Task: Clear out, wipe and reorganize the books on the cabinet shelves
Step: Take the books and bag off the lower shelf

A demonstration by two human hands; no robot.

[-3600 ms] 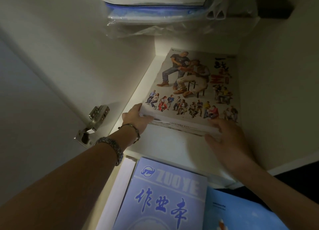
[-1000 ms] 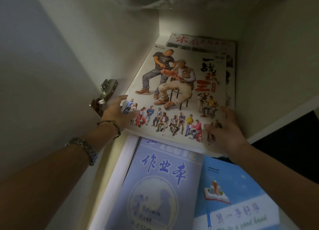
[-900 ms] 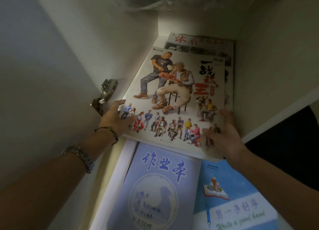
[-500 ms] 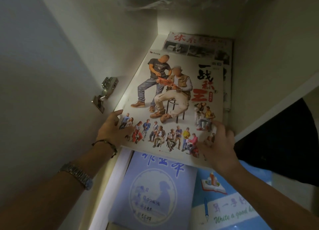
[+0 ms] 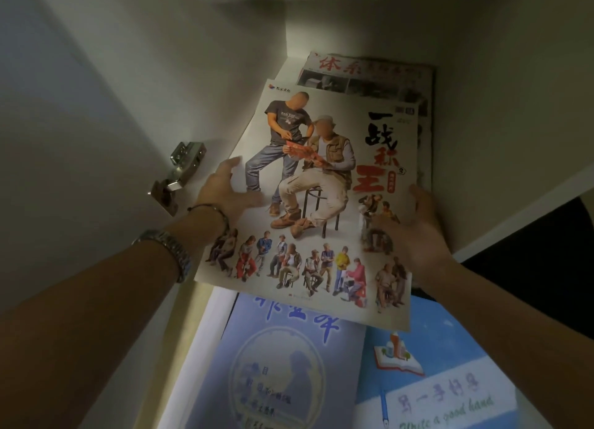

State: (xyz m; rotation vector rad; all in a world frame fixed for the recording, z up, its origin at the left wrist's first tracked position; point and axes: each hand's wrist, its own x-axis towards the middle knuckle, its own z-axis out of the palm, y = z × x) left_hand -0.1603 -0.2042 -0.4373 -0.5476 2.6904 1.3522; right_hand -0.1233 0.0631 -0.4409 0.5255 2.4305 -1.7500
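Both hands hold a picture-cover magazine (image 5: 308,203) by its sides — left hand (image 5: 225,194) and right hand (image 5: 418,232) gripping the edges. It has slid forward off the shelf (image 5: 257,136), now overhanging two blue notebooks (image 5: 289,364) below, uncovering another magazine (image 5: 363,74) behind — clearing continues.

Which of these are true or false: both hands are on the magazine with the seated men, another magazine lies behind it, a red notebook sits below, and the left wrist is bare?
1. Both hands are on the magazine with the seated men. True: the left hand and the right hand hold the magazine by its side edges.
2. Another publication lies behind it. True: a paper with red characters lies at the back of the shelf.
3. A red notebook sits below. False: the notebooks below are lilac and blue.
4. The left wrist is bare. False: it wears a metal watch and a thin bracelet.
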